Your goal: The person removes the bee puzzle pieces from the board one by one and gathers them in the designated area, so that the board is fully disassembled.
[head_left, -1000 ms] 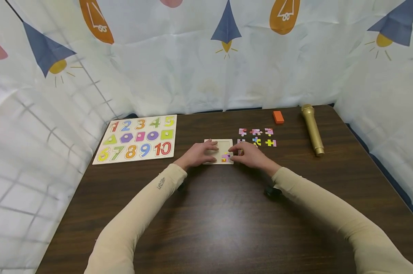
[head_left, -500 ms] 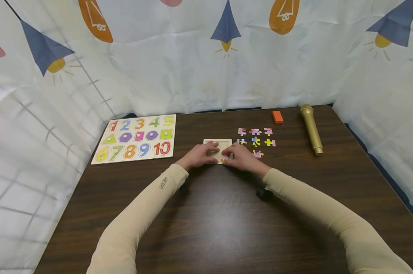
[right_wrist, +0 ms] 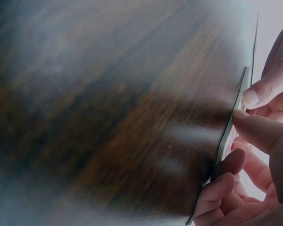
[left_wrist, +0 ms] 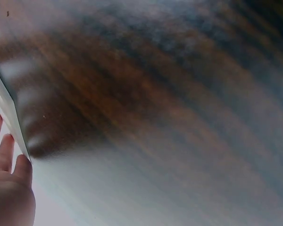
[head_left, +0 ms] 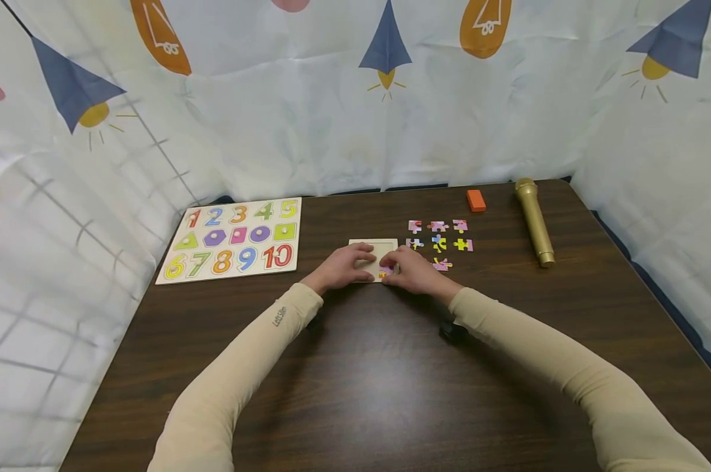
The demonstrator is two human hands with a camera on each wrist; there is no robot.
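Note:
A small pale wooden puzzle tray point(head_left: 389, 245) lies on the table between both hands. My left hand point(head_left: 346, 267) rests on its left side, fingers spread and fairly straight, thumb at the near edge. In the tray's near right corner sits a pink, purple and orange puzzle piece point(head_left: 383, 272), partly covered by fingers. My right hand point(head_left: 414, 270) pinches this piece with thumb and curled fingers. In the right wrist view, the right thumb point(right_wrist: 257, 132) is at the tray edge point(right_wrist: 236, 103), beside the left thumb point(right_wrist: 264, 92). The left wrist view catches only left fingertips point(left_wrist: 7, 150) over the tray.
Several loose jigsaw pieces point(head_left: 439, 243) lie in rows right of the tray. Behind them are an orange block point(head_left: 476, 200) and a gold toy microphone point(head_left: 535, 223). A number-and-shape peg board point(head_left: 228, 246) lies at the left. White curtain point(head_left: 308, 124) borders the table's back and sides.
My right hand has shifted left over the tray corner and closed its fingers around the piece there, uncovering the loose pieces behind it. The left hand has barely moved.

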